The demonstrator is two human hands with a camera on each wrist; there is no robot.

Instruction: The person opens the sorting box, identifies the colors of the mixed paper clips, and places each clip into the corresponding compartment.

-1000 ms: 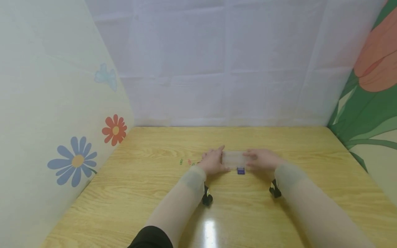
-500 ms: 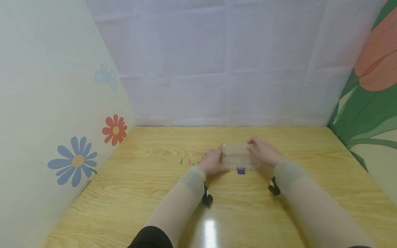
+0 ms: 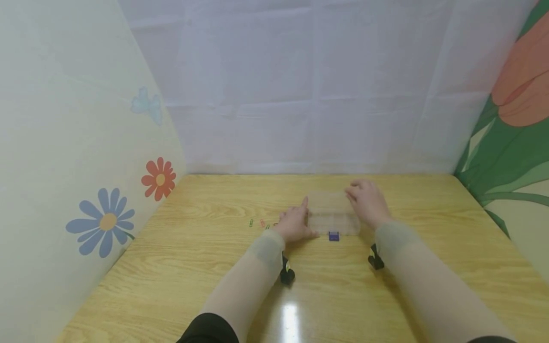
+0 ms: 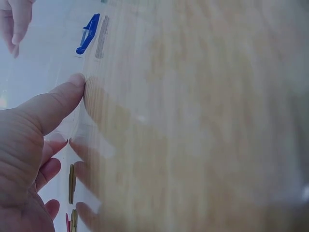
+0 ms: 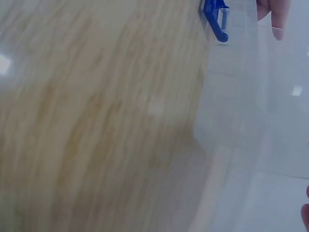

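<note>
Head view shows a clear plastic compartment box (image 3: 332, 220) lying near the middle of the wooden table (image 3: 206, 267), its lid (image 3: 327, 199) lifted toward the far side. At its left end the left hand (image 3: 293, 224) grips the box, thumb along the near corner. Curled fingers of the right hand (image 3: 367, 202) hold the raised lid's right edge. A blue latch (image 3: 333, 236) sits at the box's near edge. Coloured paper clips (image 3: 259, 223) lie just left of the left hand.

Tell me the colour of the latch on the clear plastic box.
Blue. The latch shows best in the right wrist view, at the box's front edge.
</note>
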